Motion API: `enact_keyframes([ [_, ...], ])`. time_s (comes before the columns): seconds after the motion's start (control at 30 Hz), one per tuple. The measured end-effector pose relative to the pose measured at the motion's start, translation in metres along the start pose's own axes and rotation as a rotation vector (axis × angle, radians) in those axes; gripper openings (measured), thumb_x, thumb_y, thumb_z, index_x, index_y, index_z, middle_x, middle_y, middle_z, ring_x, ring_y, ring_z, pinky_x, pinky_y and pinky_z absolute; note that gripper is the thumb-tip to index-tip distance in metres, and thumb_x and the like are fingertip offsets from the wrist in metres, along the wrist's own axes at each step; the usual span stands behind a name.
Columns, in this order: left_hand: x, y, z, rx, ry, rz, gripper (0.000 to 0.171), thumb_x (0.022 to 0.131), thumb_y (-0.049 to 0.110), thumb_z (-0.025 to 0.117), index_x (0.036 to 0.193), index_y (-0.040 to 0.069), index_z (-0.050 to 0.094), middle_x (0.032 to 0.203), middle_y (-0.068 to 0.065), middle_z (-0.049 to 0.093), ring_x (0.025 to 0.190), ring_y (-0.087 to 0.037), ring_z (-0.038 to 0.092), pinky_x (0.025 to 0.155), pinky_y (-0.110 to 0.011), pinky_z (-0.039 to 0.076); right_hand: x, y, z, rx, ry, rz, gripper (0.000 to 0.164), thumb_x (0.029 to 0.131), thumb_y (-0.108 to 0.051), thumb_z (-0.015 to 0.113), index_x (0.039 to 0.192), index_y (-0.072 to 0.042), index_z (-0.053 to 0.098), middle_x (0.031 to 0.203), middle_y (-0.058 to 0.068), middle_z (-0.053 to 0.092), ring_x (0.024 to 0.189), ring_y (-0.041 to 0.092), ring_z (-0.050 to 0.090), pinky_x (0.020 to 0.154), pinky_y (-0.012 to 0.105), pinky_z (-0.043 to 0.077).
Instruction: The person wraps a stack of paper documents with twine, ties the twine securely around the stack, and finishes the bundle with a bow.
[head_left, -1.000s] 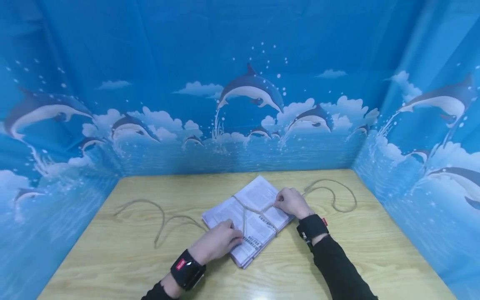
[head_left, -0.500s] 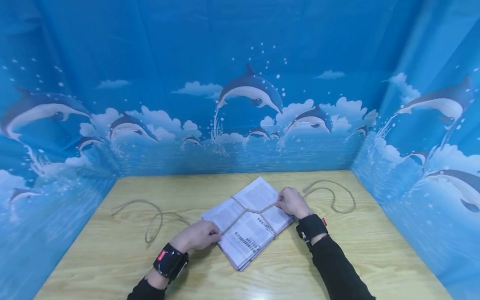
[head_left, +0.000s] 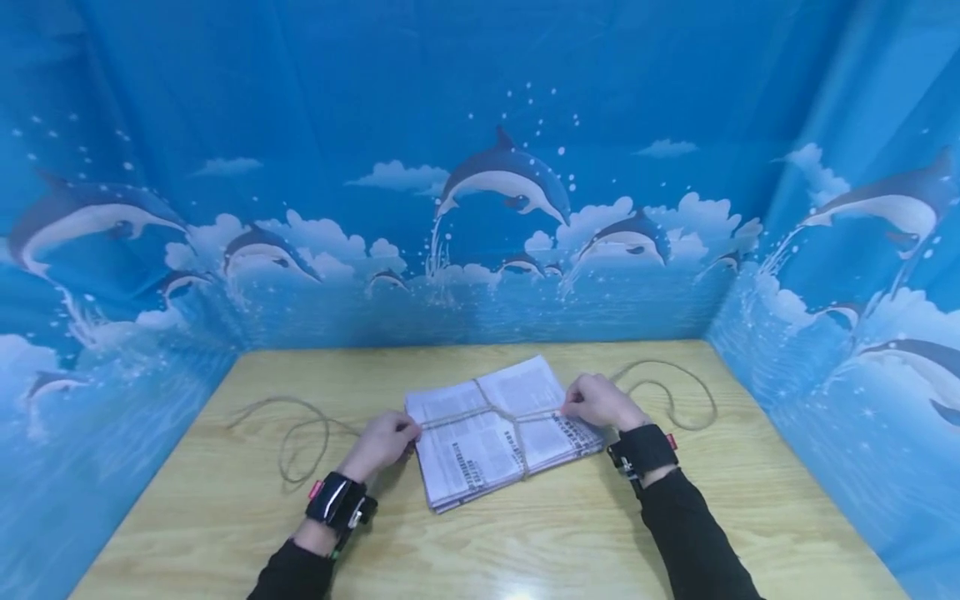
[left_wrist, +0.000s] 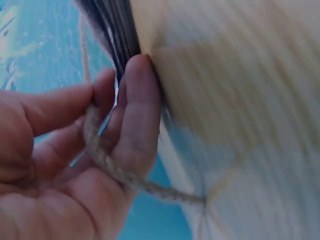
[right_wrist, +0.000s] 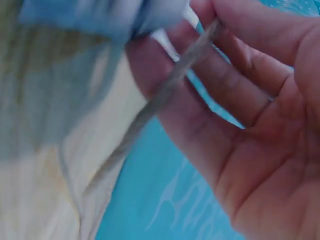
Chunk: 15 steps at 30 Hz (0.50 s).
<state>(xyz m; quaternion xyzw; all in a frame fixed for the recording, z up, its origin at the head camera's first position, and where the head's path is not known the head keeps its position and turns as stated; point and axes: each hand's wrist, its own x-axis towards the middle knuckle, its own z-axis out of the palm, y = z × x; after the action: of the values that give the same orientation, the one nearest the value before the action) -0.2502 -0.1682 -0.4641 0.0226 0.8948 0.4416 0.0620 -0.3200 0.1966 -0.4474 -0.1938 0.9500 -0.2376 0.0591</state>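
Observation:
A stack of newspapers (head_left: 457, 433) lies flat on the table, with twine (head_left: 517, 450) passed round it and crossing on top. At the stack's left edge my left hand (head_left: 381, 442) pinches one end of the twine between thumb and forefinger. In the left wrist view that twine (left_wrist: 115, 172) loops across the palm, other fingers close by the paper edges. My right hand (head_left: 600, 402) pinches the other end over the stack's right side. The right wrist view has its twine (right_wrist: 165, 92) running down from the fingertips. Between both hands the twine lies nearly straight across the top sheet.
A loose twine tail (head_left: 303, 425) curls on the wooden table (head_left: 525, 542) at left, and another tail (head_left: 693, 387) loops at right. A blue curtain (head_left: 337, 100) printed with dolphins stands along the back and both sides.
My left hand has moved left and up, drawing the twine out across the stack. The stack has turned, its lower corner swinging left. My right hand has shifted slightly right, still pinching its twine.

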Motion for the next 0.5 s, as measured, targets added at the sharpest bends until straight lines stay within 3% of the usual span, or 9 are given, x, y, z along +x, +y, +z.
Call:
enact_keyframes([
  [0.17, 0.005, -0.005, -0.003, -0.140, 0.024, -0.069, 0.026, 0.099, 0.004, 0.050, 0.077, -0.004, 0.062, 0.068, -0.009, 0.062, 0.059, -0.016, 0.059, 0.056, -0.027, 0.051, 0.000, 0.008, 0.001, 0.010, -0.012, -0.046, 0.010, 0.090, -0.014, 0.069, 0.081, -0.010, 0.074, 0.069, -0.003, 0.067, 0.061, 0.009, 0.057, 0.061, 0.026, 0.047],
  [0.33, 0.010, -0.010, -0.005, -0.217, 0.011, -0.108, 0.024, 0.101, 0.004, 0.044, 0.087, -0.007, 0.061, 0.075, -0.014, 0.064, 0.062, -0.017, 0.063, 0.059, -0.031, 0.057, 0.001, 0.018, 0.004, 0.195, -0.036, 0.082, 0.012, 0.095, -0.010, 0.061, 0.091, -0.002, 0.069, 0.070, 0.005, 0.062, 0.057, 0.013, 0.058, 0.054, 0.027, 0.050],
  [0.5, 0.008, -0.013, -0.008, -0.137, -0.046, -0.092, 0.026, 0.102, 0.006, 0.040, 0.085, -0.003, 0.057, 0.071, -0.010, 0.061, 0.058, -0.015, 0.056, 0.052, -0.025, 0.046, 0.002, 0.024, 0.008, 0.408, -0.115, 0.173, 0.017, 0.101, -0.009, 0.049, 0.096, 0.003, 0.059, 0.072, 0.006, 0.053, 0.058, 0.014, 0.051, 0.052, 0.026, 0.048],
])
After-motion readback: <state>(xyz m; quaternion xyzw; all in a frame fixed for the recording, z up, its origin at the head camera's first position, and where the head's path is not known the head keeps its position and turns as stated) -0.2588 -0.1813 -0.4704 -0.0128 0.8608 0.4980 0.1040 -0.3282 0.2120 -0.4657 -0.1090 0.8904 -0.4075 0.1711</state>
